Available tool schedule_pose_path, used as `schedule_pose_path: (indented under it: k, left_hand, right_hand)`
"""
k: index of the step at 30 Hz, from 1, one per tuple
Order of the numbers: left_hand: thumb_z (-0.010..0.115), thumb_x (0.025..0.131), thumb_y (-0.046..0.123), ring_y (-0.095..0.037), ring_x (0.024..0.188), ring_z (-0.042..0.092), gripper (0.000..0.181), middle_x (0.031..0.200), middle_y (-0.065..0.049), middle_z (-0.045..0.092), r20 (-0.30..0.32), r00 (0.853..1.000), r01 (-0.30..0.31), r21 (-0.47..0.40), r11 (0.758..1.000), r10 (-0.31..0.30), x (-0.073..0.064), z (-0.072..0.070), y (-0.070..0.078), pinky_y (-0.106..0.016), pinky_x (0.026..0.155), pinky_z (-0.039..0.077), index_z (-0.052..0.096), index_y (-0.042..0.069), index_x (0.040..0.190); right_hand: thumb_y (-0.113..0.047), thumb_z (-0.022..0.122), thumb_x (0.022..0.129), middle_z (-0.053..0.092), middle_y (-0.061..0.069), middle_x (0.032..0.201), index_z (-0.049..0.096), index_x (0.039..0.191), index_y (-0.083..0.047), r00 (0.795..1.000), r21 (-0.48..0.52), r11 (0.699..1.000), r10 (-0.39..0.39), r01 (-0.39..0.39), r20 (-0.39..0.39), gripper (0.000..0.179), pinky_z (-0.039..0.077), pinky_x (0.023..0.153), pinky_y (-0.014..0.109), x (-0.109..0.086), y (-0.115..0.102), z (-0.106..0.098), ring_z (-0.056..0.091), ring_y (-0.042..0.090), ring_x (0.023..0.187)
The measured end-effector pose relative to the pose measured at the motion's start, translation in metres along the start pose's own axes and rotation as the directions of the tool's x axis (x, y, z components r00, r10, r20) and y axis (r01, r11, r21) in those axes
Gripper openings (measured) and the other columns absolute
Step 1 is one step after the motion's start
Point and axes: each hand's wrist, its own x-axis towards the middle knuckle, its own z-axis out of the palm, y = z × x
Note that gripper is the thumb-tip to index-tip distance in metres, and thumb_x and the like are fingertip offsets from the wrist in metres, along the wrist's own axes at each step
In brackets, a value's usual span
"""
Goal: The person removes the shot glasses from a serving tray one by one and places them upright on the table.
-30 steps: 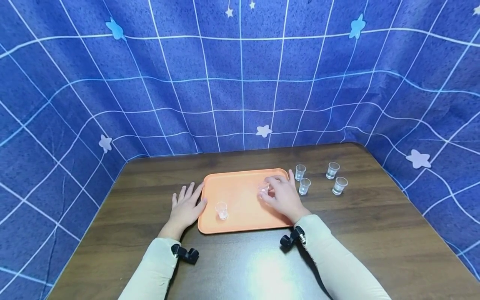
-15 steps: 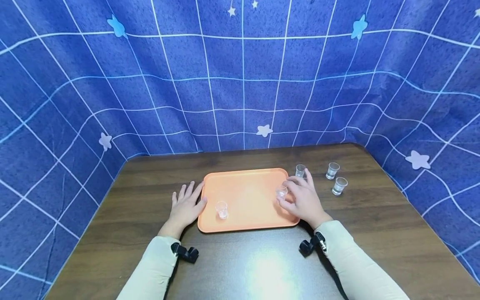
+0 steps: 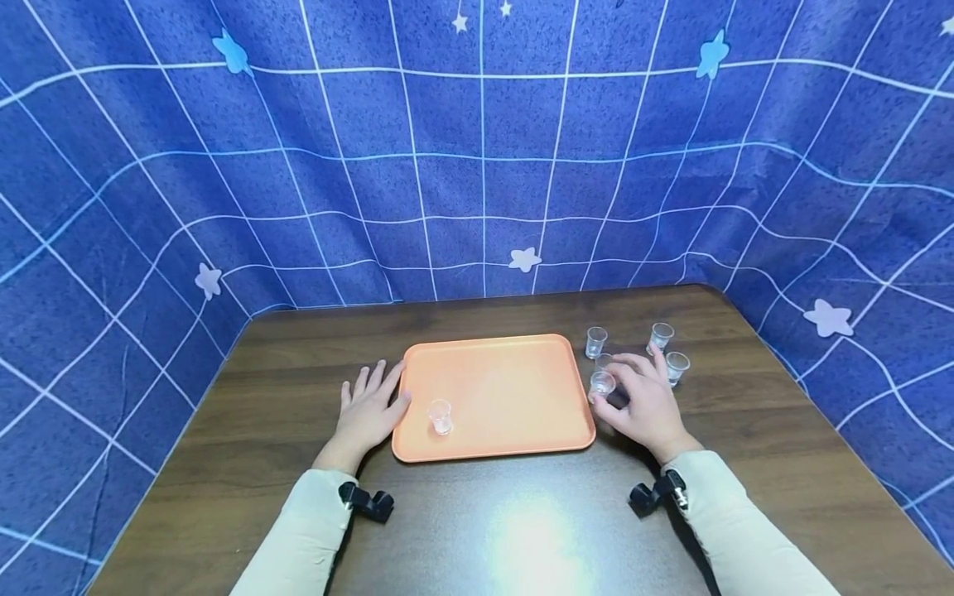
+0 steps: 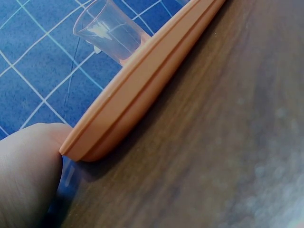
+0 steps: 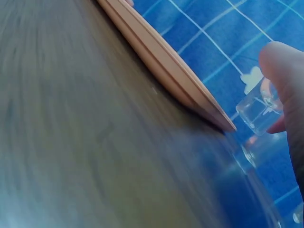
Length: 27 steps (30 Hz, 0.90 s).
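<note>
Just past the tray's right edge, my right hand [image 3: 647,407] pinches a small clear shot glass [image 3: 601,384] between thumb and fingers. In the right wrist view that glass [image 5: 259,110] hangs off the table, beside the tray's corner. My left hand [image 3: 367,420] lies with fingers spread at the left edge of the orange tray [image 3: 495,393], its thumb touching the rim. One shot glass [image 3: 440,417] stands on the tray near its left end. Behind the held glass, another shot glass [image 3: 604,361] is partly hidden.
Beyond my right hand stand more shot glasses: one at the back left [image 3: 595,342], one at the back right [image 3: 660,334] and one nearer [image 3: 676,367], close to my fingers. A blue star-patterned curtain [image 3: 484,190] hangs behind the brown wooden table [image 3: 462,521].
My right hand has carried the pinched shot glass rightward from above the tray to beyond its right edge. My left hand and the glass on the tray stay in place.
</note>
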Motion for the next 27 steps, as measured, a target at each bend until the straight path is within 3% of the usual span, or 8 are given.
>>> schedule_pose_path:
  k: [27]
  left_hand:
    - [0.039,0.105,0.052,-0.047,0.153,0.005,0.064,0.167,-0.018,0.017,-0.001,1.000,-0.002,0.003,1.000,0.002,0.002,0.003,-0.004,-0.070,0.115,-0.006,0.024,0.028,0.162]
  right_hand:
    - [-0.034,0.066,0.070,0.068,0.023,0.093,0.067,0.093,0.002,0.989,-0.098,0.987,0.122,-0.131,-0.089,0.043,0.023,0.117,0.061,-0.033,0.041,-0.059,0.061,0.040,0.093]
